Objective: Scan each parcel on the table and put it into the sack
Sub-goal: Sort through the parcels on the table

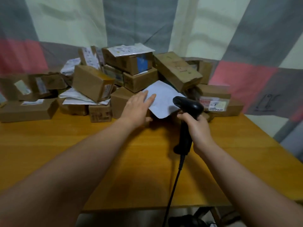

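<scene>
Several brown cardboard parcels (93, 82) and white mailers are heaped along the far side of the wooden table (82, 153). A flat white mailer (164, 99) leans at the front of the heap. My left hand (139, 108) grips its left edge, fingers spread on top and thumb underneath. My right hand (196, 126) is closed around the handle of a black barcode scanner (186, 108), whose head points at the white mailer. The scanner's cable (173, 185) trails down over the table's near edge. No sack is in view.
A patchwork cloth (246, 38) of grey, cream and pink hangs behind the table. A labelled box (214, 102) lies to the right of the scanner. Below the near table edge a dark object (185, 221) sits on the floor.
</scene>
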Demonstrator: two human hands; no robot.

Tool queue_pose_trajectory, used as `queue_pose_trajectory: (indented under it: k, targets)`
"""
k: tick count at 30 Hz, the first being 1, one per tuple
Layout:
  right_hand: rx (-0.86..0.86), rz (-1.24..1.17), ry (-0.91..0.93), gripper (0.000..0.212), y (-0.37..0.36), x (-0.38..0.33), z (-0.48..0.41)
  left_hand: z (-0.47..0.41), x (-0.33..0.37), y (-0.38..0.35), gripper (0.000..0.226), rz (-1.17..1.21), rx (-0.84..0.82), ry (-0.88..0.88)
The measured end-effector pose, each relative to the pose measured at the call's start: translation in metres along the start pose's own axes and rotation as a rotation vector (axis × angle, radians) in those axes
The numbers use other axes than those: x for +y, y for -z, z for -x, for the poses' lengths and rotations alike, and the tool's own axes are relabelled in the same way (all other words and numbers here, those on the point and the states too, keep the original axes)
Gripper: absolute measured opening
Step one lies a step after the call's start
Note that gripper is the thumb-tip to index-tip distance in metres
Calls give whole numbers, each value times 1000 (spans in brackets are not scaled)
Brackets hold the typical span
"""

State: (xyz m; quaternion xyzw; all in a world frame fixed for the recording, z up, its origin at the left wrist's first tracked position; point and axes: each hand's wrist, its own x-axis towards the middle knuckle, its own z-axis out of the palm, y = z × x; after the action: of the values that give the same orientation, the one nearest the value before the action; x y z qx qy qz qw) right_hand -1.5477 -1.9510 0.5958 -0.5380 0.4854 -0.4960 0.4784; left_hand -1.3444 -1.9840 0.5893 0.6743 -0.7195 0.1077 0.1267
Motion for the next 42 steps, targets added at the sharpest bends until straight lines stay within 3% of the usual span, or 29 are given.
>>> queue_pose_trajectory:
  k: [3, 7, 11, 13, 16, 22, 27, 36, 42]
  targets:
    - [3, 3, -6, 17, 6, 3, -1, -14, -2, -4, 63, -19, 24, -55]
    - [-25, -50, 16, 12, 13, -1, 2, -11, -9, 7, 39, 259, 273, -25]
    - [-102, -131, 40, 52, 12, -9, 10, 9, -18, 46, 13, 666, 513, 169]
    - [-127, -166, 49, 45, 8, -12, 15, 24, -29, 62, 12, 849, 595, 277]
    - [-195, -208, 41, 19, -4, -14, 23, 57, -48, 64, 18, 1058, 563, 405]
    - [-335, -37, -16, 4, -46, -3, 49, 127, -64, 28, 7, 1082, 426, 545]
    - [-409, -15, -39, 19, -75, 24, 87, 165, -70, 3, 3, 1113, 464, 705]
    - [-330, 78, 134, 29, -107, 48, 125, 198, -88, 7, 35, 1135, 521, 745]
    - [-341, 49, 170, 22, -117, 49, 134, 203, -88, 7, 21, 1137, 525, 767]
